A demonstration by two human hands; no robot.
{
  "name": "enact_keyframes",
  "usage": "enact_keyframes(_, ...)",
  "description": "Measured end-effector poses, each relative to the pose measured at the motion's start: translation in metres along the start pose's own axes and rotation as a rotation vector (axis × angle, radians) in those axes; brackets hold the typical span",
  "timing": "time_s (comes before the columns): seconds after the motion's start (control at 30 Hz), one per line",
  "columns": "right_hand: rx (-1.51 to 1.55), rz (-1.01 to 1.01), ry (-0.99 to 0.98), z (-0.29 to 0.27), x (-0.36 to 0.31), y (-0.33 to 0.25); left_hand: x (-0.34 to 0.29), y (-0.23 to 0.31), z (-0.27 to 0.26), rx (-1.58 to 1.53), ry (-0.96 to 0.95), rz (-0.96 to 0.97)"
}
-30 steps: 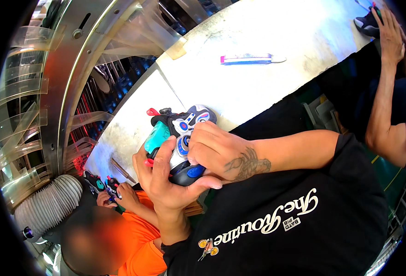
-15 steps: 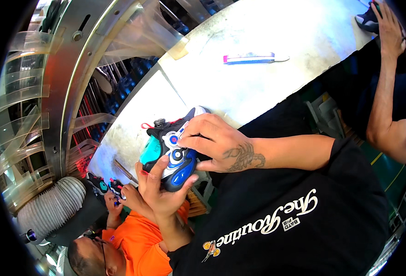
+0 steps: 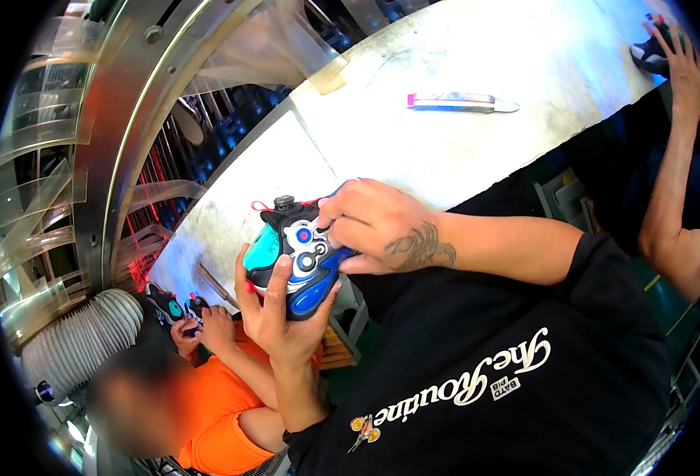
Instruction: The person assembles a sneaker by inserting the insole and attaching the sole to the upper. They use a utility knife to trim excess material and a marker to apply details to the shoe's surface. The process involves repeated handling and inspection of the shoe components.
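Observation:
Above the near edge of the worktable, my left hand (image 3: 283, 305) holds up a black sneaker (image 3: 288, 247) with teal, white and blue parts and round ornaments on its side. The fingers and thumb of that hand wrap round its teal and blue end from below. My right hand (image 3: 373, 224) is closed on the other end of the sneaker, fingertips pressed at the white and blue side part. What lies under those fingertips is hidden. A red pull loop (image 3: 262, 206) and a dark round knob (image 3: 285, 204) stick out at the sneaker's upper edge.
On the pale worktable (image 3: 381, 67) lies a slim white-and-blue tool (image 3: 461, 103) with a pink end. A person in orange (image 3: 223, 428) handles shoes (image 3: 177, 308) at left. Another person's hand (image 3: 687, 79) touches a dark shoe at far right. A ribbed hose (image 3: 88, 333) stands at left.
The sneaker has shifted slightly right and tipped in my hands. My right fingers have moved off the round ornament, showing more of it. The view has shifted a little.

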State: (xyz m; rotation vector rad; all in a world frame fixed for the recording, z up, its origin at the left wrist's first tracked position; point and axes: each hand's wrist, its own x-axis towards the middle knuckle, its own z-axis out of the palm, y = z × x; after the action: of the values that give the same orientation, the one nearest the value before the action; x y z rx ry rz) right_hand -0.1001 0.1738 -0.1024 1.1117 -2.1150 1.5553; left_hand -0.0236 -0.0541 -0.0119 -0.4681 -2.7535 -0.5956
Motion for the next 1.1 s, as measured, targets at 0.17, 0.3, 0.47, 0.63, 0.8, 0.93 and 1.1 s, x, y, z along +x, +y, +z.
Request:
enact_keyframes(0.17,0.091,0.130,0.054,-0.004,-0.005,0.011,-0.007,-0.018,0.002,-0.065,0.024,0.005)
enact_keyframes(0.3,0.087,0.125,-0.005,-0.001,-0.012,0.022,-0.009,-0.021,0.006,-0.109,0.027,0.034)
enact_keyframes(0.47,0.199,0.274,-0.072,-0.004,-0.013,0.022,0.002,-0.025,0.006,-0.138,0.029,0.126)
enact_keyframes(0.63,0.264,0.441,-0.175,-0.010,-0.006,0.021,0.012,-0.020,0.000,-0.091,0.011,0.176)
enact_keyframes(0.8,0.316,0.474,-0.183,0.003,-0.007,0.021,0.014,-0.015,0.002,-0.062,0.005,0.189)
enact_keyframes(0.93,0.381,0.560,-0.228,-0.004,-0.001,0.017,0.013,-0.010,0.002,-0.043,0.004,0.189)
enact_keyframes(1.1,0.386,0.581,-0.184,-0.007,0.002,0.008,0.015,-0.002,0.003,-0.053,0.012,0.167)
